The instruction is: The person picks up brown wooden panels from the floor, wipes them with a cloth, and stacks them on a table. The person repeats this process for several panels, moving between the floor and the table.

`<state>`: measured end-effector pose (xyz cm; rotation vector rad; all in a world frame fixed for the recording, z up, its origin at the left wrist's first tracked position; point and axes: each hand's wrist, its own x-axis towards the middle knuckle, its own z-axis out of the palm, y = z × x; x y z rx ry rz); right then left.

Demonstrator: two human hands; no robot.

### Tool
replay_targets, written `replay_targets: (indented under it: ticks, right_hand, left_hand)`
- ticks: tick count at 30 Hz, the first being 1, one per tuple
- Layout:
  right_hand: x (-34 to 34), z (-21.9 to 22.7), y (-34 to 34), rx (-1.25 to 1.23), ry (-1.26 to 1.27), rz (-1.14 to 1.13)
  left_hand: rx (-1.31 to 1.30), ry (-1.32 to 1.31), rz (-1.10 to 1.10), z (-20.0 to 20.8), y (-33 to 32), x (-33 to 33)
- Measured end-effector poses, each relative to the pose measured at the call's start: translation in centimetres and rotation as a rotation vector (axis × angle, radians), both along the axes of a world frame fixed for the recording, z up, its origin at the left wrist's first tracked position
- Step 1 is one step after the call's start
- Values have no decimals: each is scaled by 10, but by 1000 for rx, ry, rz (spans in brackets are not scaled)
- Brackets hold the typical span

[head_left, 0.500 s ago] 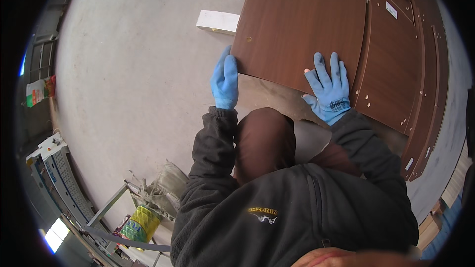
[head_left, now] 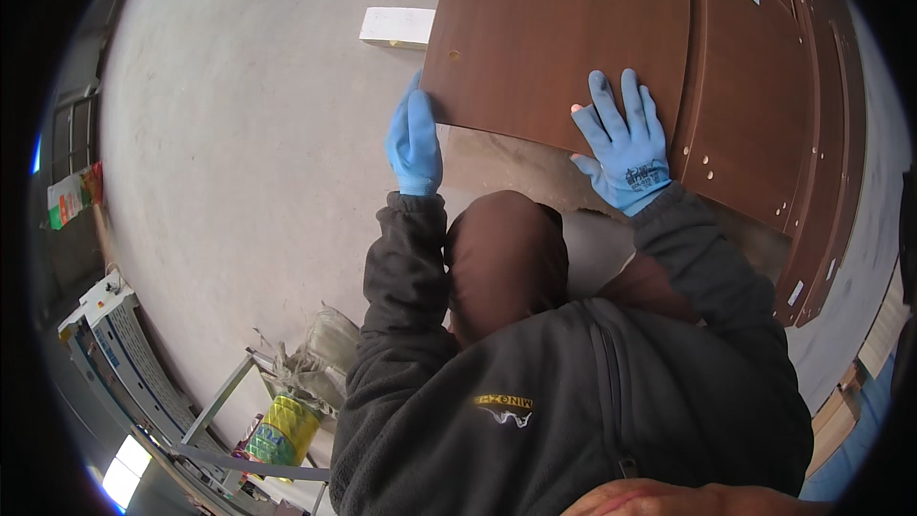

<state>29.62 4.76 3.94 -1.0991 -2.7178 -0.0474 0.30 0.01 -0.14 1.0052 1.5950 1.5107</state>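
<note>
Your left hand (head_left: 414, 145) now grips the brown panel's (head_left: 564, 33) corner edge while your right hand (head_left: 626, 148) lies open and flat on it, the panel having slid away from you off the stacked panels (head_left: 764, 105), so the lift is underway.

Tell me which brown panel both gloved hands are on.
The top, leftmost panel: the left hand grips its left edge and the right hand lies flat on its face. The other panels lie untouched beneath, to the right.
</note>
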Motion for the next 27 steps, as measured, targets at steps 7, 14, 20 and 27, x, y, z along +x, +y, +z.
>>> replay_targets:
  ticks: [7, 14, 20, 27]
  right_hand:
    - [-2, 1, -3, 18, 37, -15]
    - [-40, -2, -3, -14, 184, -60]
    - [-52, -6, -4, 22, 78, -59]
    - [-51, -9, -4, 42, 27, -30]
  left_hand:
    - [-21, 2, 32, -6, 0, -3]
    - [38, -14, 13, -5, 1, -2]
    - [60, -36, 30, -3, 1, 3]
    - [24, -116, 76, -9, 1, 3]
